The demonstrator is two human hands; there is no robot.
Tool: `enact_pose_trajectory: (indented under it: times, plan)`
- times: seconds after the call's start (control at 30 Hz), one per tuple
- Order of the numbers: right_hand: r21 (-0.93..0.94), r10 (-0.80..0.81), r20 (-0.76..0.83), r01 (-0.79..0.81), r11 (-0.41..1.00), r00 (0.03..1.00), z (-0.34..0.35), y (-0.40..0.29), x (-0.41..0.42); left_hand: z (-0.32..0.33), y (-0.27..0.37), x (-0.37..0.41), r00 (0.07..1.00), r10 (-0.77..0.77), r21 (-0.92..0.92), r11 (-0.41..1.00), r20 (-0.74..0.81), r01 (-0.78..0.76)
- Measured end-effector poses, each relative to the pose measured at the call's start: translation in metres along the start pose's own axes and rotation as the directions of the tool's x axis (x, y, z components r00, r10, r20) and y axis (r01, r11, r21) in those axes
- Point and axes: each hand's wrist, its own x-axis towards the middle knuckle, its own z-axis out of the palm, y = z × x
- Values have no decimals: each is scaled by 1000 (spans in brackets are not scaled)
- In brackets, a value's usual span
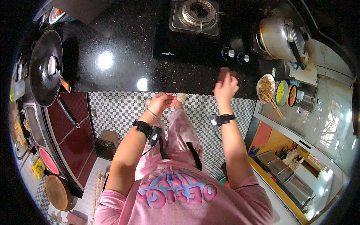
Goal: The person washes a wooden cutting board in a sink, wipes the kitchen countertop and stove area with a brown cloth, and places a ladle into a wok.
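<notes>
My right hand (226,87) is at the front of the black speckled countertop (121,56), below the stove knobs. It holds a dark reddish-brown cloth or sponge (225,73), blurred, so its exact kind is unclear. At the counter's front edge, my left hand (162,103) is loosely cupped, with nothing visible in it. Small light crumbs and a yellowish scrap (174,82) lie on the counter between the two hands. Beyond them is a black glass gas stove (180,45) with a bare burner (198,12) and two silver knobs (231,53).
A lidded metal pot (274,38) stands on the right burner. Food bowls (264,87) with chopsticks (275,106) crowd the right-hand glass surface (323,112). Leftward, a black wok (45,76) holds a spatula (52,66); its handle (67,112) juts past the counter edge.
</notes>
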Motion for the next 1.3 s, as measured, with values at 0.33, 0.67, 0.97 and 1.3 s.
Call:
enact_pose_trajectory:
  times: [0.33, 0.67, 0.97, 1.3]
  plan:
    - [392, -370, 130, 295, 871, 920, 6, -146, -52, 20, 27, -26, 967, 225, 738, 672, -123, -63]
    - [584, 17, 12, -21, 811, 1000, 3, -63, -25, 35, 45, -21, 716, 620, 947, -237, 320, -218]
    - [247, -78, 34, 68, 967, 996, 4, -87, -36, 37, 49, -8, 770, 524, 886, -449, 365, -114]
    - [236, -333, 67, 310, 921, 940, 27, -227, -53, -60, 90, -59, 439, 897, 982, 30, 55, -186]
